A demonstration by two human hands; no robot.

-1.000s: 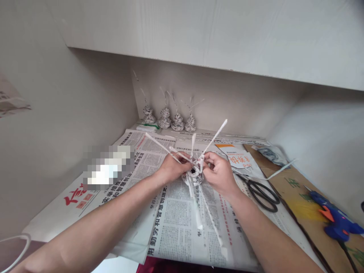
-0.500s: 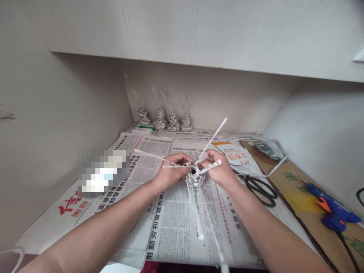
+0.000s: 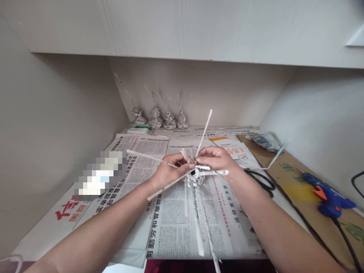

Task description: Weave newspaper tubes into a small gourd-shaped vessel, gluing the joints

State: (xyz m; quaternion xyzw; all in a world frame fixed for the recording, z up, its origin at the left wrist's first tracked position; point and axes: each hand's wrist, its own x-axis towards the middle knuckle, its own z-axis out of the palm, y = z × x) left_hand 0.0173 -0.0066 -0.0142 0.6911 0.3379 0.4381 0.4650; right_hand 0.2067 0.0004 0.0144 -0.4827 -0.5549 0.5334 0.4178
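A small woven paper piece (image 3: 200, 179) sits on the newspaper with rolled-paper strips fanning out from its round opening. My left hand (image 3: 172, 169) closes around its left side, thumb pressed near the opening, with strips sticking out past the fingers. On the far right side, my right hand (image 3: 214, 157) pinches the base of a paper strip (image 3: 205, 131) that points up and away. Another rolled strip (image 3: 218, 173) lies under the right palm. Longer strips (image 3: 199, 231) hang toward the table's front edge. My fingers cover much of the woven body.
Several woven gourd shapes (image 3: 170, 121) stand at the back wall beside long thin paper rolls (image 3: 216, 131). Newspaper (image 3: 170, 235) covers the table. To the right lie black-handled scissors (image 3: 263, 184), a printed card (image 3: 231, 148), and a blue glue gun (image 3: 327, 195) on cardboard (image 3: 287, 180).
The strips around the opening have shifted; one now slants down-left in front of my left hand. The strip at my right fingers stands steeper. The camera view has moved slightly.
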